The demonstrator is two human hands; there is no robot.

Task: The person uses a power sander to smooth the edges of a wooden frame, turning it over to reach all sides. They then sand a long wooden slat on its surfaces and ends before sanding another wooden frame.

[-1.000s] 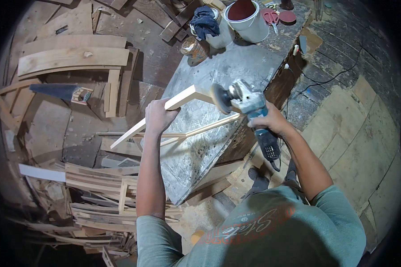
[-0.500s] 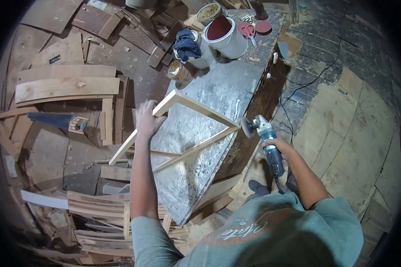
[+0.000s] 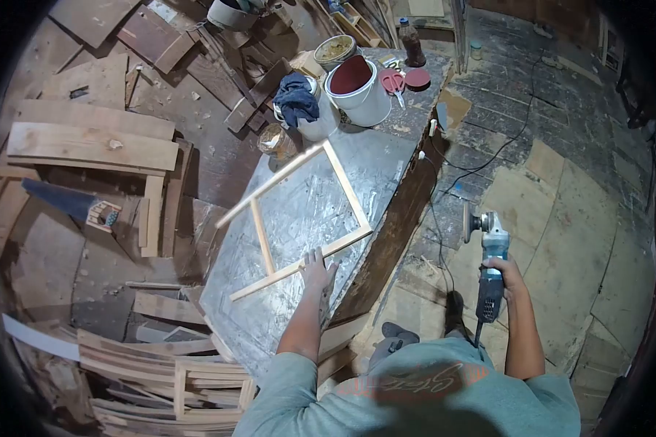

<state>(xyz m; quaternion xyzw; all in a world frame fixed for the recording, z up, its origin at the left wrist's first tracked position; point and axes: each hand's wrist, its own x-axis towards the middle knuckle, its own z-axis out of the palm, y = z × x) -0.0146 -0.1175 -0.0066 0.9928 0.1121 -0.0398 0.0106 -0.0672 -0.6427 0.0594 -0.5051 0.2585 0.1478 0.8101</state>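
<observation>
A wooden frame (image 3: 348,191), made of pale strips with one crossbar, lies flat on the metal-topped worktable (image 3: 244,342). My left hand (image 3: 317,275) rests on its near rail, fingers spread out over the wood and thumb apart. Off the table's right side, my right hand (image 3: 509,274) is wrapped around the body of an angle grinder (image 3: 495,247). The grinder's disc points left, away from the frame, and its cord hangs down beside my leg.
At the table's far end stand a white bucket (image 3: 358,95), a container with a dark cloth (image 3: 297,98), red-handled scissors (image 3: 393,82) and a bottle (image 3: 412,44). A handsaw (image 3: 62,200) and boards (image 3: 91,146) lie left. A cable (image 3: 499,138) crosses the floor.
The frame has gone from tilted up to flat on the table. My left hand has shifted from its upper corner to the near rail. The grinder has moved right, away from the frame.
</observation>
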